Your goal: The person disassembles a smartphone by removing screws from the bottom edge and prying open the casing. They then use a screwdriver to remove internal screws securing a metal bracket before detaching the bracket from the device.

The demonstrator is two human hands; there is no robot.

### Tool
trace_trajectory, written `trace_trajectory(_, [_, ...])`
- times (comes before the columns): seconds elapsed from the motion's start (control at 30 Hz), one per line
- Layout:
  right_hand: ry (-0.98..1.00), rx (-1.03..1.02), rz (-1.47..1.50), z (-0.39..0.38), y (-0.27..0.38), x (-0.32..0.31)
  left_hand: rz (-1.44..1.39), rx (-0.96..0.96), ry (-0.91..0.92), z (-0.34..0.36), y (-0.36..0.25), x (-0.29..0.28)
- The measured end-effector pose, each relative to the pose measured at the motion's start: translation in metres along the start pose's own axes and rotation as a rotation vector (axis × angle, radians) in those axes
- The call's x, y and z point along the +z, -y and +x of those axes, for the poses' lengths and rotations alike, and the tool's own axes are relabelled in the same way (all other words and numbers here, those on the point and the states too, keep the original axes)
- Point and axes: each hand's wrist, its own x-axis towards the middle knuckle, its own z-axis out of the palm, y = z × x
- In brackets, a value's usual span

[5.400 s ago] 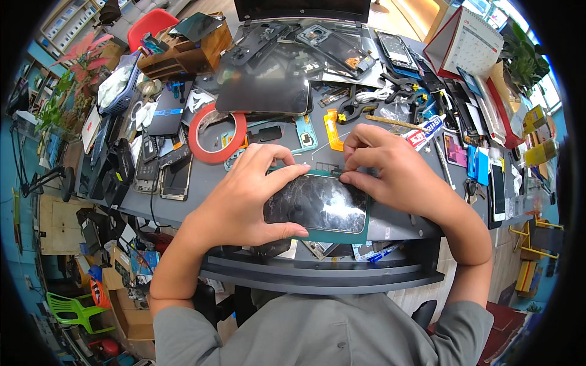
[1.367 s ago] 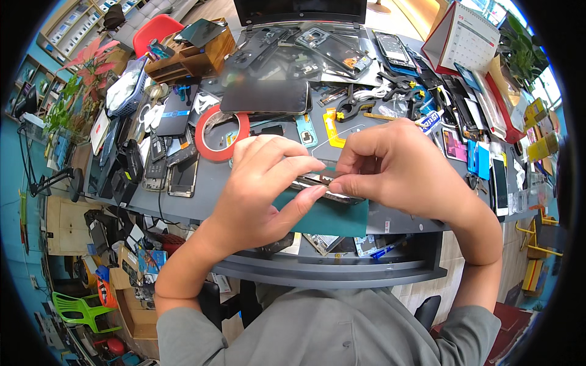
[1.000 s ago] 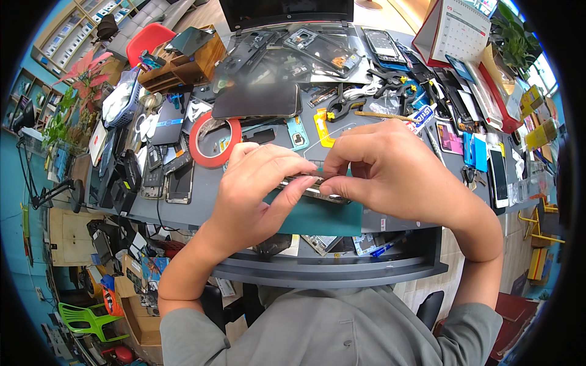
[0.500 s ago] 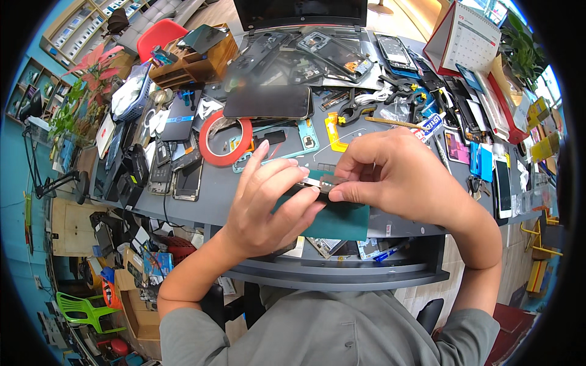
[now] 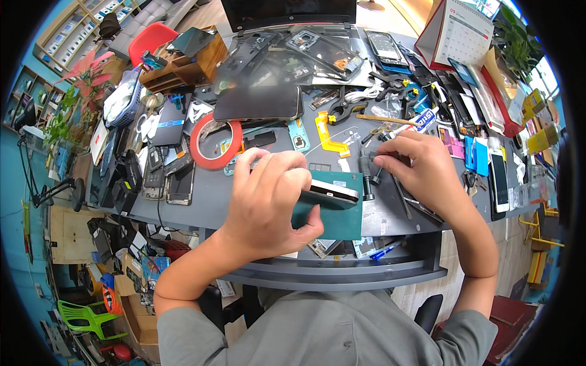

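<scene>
My left hand [image 5: 265,207], fingers curled, holds a phone [image 5: 332,194] tilted on its side, silver edge showing, over a teal mat [image 5: 328,224]; much of the phone is hidden behind my fingers. My right hand [image 5: 415,171] is to the right of the mat, thumb and index closed on a slim dark screwdriver-like tool [image 5: 376,175] among similar tools. A second dark tool [image 5: 366,180] lies upright in view alongside the mat, and thin metal tools [image 5: 404,202] lie under my right hand. A yellow flex cable [image 5: 329,137] sits beyond the mat.
A cluttered desk holds a red tape roll [image 5: 201,155], a black phone [image 5: 253,104], clamps [image 5: 348,108], phone parts, a wooden organiser [image 5: 183,64] and a desk calendar [image 5: 455,36]. A laptop [image 5: 287,12] stands at the back; an open drawer [image 5: 320,271] is below the desk edge.
My right hand has left the phone and moved right to the dark tools. My left hand still holds the phone, which lay flat, screen up, in the oldest frame and is now on its side.
</scene>
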Motion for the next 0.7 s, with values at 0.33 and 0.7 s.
trace_trajectory(0.33, [0.18,-0.192,0.515,-0.006,0.038,0.003,-0.041,-0.029,0.17,0.018,0.008,-0.014])
trace_trajectory(0.7, [0.212,0.057,0.723,-0.01,0.019,0.019,-0.092,-0.031,0.314,0.029,0.026,-0.016])
